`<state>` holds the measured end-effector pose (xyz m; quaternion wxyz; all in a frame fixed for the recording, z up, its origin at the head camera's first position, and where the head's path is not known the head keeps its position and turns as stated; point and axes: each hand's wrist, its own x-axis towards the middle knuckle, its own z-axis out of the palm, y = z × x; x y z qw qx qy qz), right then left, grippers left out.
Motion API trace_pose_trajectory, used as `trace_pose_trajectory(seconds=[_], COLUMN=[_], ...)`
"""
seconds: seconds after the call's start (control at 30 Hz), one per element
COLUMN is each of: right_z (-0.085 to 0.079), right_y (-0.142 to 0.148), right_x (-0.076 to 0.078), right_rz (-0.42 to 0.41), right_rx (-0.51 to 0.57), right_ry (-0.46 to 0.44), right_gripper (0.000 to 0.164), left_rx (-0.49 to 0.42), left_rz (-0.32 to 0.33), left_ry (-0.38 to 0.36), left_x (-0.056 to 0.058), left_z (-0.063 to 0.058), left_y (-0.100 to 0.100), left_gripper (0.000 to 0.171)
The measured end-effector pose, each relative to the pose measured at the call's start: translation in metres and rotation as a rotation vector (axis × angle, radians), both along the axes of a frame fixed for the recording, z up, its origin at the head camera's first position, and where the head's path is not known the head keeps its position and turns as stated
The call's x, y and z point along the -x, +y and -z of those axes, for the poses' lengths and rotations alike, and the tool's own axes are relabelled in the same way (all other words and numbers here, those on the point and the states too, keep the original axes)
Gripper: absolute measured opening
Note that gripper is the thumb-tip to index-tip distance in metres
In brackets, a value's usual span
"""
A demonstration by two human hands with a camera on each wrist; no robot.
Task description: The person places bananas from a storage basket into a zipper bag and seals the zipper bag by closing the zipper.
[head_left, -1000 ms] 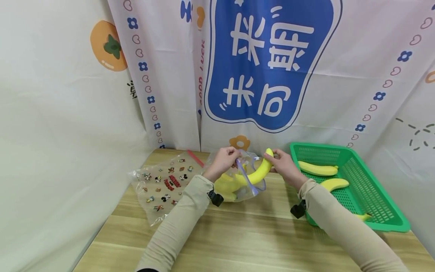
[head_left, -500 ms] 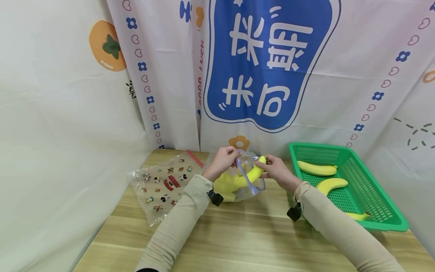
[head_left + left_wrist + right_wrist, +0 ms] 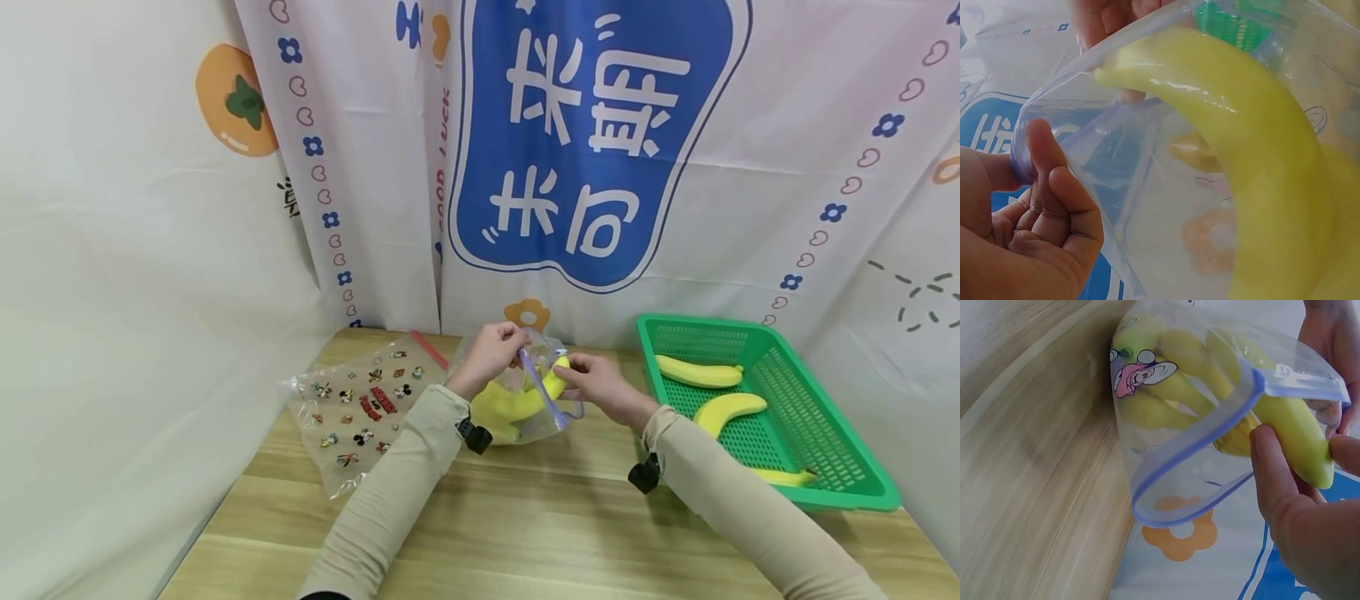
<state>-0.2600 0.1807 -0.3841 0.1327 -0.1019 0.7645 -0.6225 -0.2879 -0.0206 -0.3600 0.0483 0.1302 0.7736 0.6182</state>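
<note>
My left hand (image 3: pixel 491 354) pinches the purple-edged rim of a clear zip bag (image 3: pixel 1166 450), keeping its mouth spread. Several yellow bananas sit inside the bag, seen through the film in the right wrist view. My right hand (image 3: pixel 600 385) grips one end of a banana (image 3: pixel 1297 434) between thumb and fingers at the bag's mouth. Most of that banana lies within the bag, and its held end pokes out past the rim. In the left wrist view the same banana (image 3: pixel 1260 137) curves behind the plastic.
A second clear bag (image 3: pixel 360 408) with cartoon prints and a red zip strip lies flat at the left. On the right stands a green basket (image 3: pixel 847 433) holding several bananas (image 3: pixel 701 372). A printed curtain (image 3: pixel 390 250) hangs behind the wooden table (image 3: pixel 525 533).
My right hand has moved left and slightly down, sliding the banana deeper into the bag. My left hand has stayed at the rim.
</note>
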Motion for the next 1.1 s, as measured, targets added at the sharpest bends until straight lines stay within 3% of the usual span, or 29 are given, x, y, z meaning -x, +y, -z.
trace_pose_trajectory(seconds=[0.43, 0.83, 1.1], right_z=[0.005, 0.007, 0.012], right_y=[-0.006, -0.012, -0.014], right_x=[-0.003, 0.0, 0.002], right_rz=[0.023, -0.046, -0.101], right_rx=[0.019, -0.104, -0.118], right_ry=[0.0, 0.03, 0.064], right_gripper=[0.022, 0.032, 0.025], left_rx=[0.007, 0.016, 0.013], left_rz=[-0.004, -0.018, -0.015], left_ry=[0.003, 0.008, 0.004], left_x=[0.0, 0.001, 0.0], left_z=[-0.002, -0.003, -0.002], left_y=[0.0, 0.0, 0.0], left_gripper=[0.03, 0.028, 0.028])
